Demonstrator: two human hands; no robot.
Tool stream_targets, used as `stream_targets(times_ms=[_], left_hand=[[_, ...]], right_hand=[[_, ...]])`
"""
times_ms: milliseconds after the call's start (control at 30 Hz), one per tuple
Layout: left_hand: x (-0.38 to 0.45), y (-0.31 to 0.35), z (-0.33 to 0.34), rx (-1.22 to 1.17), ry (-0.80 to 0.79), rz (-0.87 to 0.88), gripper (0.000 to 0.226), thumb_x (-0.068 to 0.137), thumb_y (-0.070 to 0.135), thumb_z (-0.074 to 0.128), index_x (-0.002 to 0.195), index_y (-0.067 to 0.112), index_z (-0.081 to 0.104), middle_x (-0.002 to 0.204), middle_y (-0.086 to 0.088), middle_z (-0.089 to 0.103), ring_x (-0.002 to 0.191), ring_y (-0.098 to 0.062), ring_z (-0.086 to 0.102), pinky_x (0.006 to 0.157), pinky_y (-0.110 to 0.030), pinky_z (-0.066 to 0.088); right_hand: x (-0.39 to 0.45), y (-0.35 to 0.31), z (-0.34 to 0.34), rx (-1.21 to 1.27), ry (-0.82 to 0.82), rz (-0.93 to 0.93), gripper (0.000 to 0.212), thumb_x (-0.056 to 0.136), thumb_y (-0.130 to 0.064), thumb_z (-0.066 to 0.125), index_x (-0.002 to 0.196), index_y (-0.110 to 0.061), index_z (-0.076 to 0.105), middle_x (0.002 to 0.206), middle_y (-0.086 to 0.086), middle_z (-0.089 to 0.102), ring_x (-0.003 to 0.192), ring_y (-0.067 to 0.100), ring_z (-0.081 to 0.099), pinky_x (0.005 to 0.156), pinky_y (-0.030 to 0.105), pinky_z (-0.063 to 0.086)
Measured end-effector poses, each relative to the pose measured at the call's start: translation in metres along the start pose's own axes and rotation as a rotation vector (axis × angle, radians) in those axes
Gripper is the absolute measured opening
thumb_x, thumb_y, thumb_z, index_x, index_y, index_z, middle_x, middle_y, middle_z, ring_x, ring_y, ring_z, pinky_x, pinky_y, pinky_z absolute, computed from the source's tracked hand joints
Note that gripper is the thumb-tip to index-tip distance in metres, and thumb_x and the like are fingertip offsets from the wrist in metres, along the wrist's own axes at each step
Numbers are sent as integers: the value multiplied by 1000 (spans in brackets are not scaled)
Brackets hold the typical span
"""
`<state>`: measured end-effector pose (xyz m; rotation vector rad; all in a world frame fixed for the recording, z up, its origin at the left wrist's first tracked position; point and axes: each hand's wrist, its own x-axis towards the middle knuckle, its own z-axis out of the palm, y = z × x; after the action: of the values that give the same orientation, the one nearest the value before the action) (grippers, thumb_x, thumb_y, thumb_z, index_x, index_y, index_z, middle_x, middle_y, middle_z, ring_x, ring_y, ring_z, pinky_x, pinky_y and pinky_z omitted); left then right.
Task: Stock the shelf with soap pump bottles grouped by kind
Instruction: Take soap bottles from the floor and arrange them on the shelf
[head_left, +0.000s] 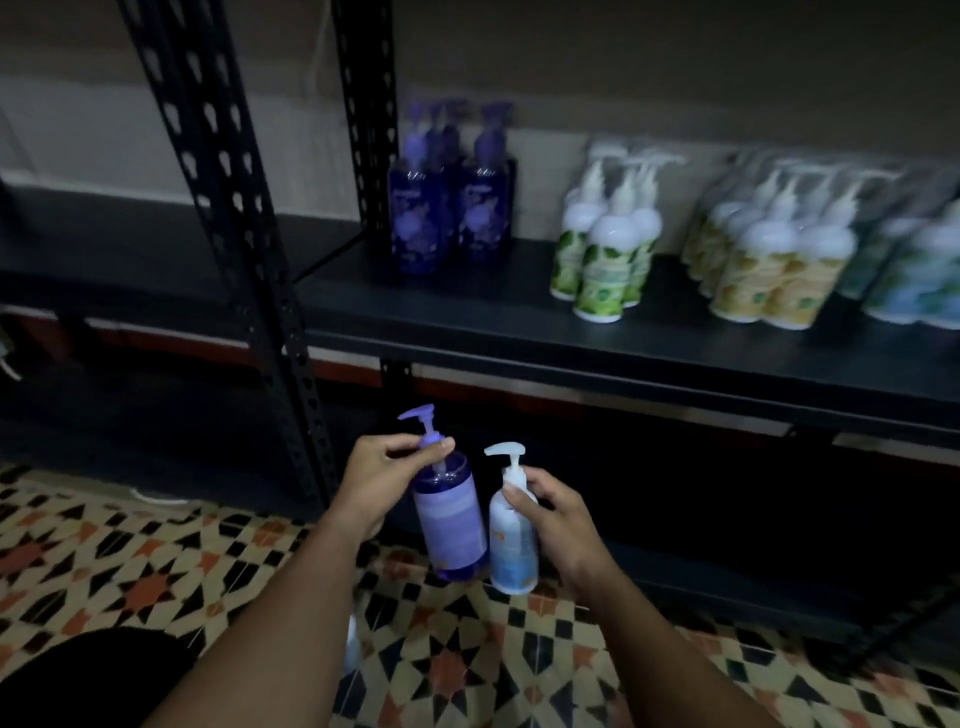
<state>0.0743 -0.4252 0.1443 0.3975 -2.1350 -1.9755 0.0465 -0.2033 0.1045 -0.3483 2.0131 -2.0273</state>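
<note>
My left hand (382, 480) grips a purple pump bottle (451, 519) at its neck, just under the pump head. My right hand (558, 517) holds a white pump bottle with a pale blue label (511, 545) by its shoulder. Both bottles hang upright side by side, below the front edge of the dark shelf (519, 317). On the shelf stand several purple bottles (452, 208) at the left, white bottles with green labels (605, 244) in the middle, yellow-labelled ones (769, 270) further right, and blue-labelled ones (919, 275) at the far right.
A black perforated upright post (228, 208) rises at the left of the shelf, with a second one (371, 119) behind. A lower shelf level (727, 587) lies in deep shadow. Below me is a patterned tile floor (130, 566). The scene is dim and slightly blurred.
</note>
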Motion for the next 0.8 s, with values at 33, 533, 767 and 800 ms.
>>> stream_targets(times_ms=[33, 533, 767, 800], left_hand=[[-7, 12, 8, -23, -10, 29, 20, 80, 21, 86, 94, 8, 82, 92, -8, 80, 91, -19, 76, 79, -31, 58], [-80, 69, 87, 67, -109, 254, 55, 89, 75, 53, 90, 21, 66, 89, -3, 75, 86, -23, 72, 87, -46, 55], [-89, 69, 98, 2, -295, 37, 90, 32, 55, 102, 96, 12, 56, 82, -3, 68, 75, -18, 66, 76, -40, 58], [-90, 69, 99, 18, -344, 14, 86, 33, 39, 106, 98, 13, 55, 82, -4, 69, 75, -18, 67, 75, -39, 61]], right_hand=[[-7, -13, -4, 1, 21, -21, 15, 96, -24, 67, 110, -27, 74, 108, 6, 73, 103, 28, 70, 91, 46, 55], [-87, -94, -34, 38, 191, -107, 32, 93, -50, 62, 99, -19, 62, 84, 4, 61, 81, 23, 58, 79, 43, 49], [-114, -78, -55, 75, 161, -13, 42, 84, -39, 79, 105, -10, 57, 88, 7, 64, 81, 22, 64, 75, 40, 52], [-115, -77, -59, 54, 160, -1, 46, 79, -38, 82, 107, -12, 57, 90, 6, 65, 82, 21, 66, 76, 39, 54]])
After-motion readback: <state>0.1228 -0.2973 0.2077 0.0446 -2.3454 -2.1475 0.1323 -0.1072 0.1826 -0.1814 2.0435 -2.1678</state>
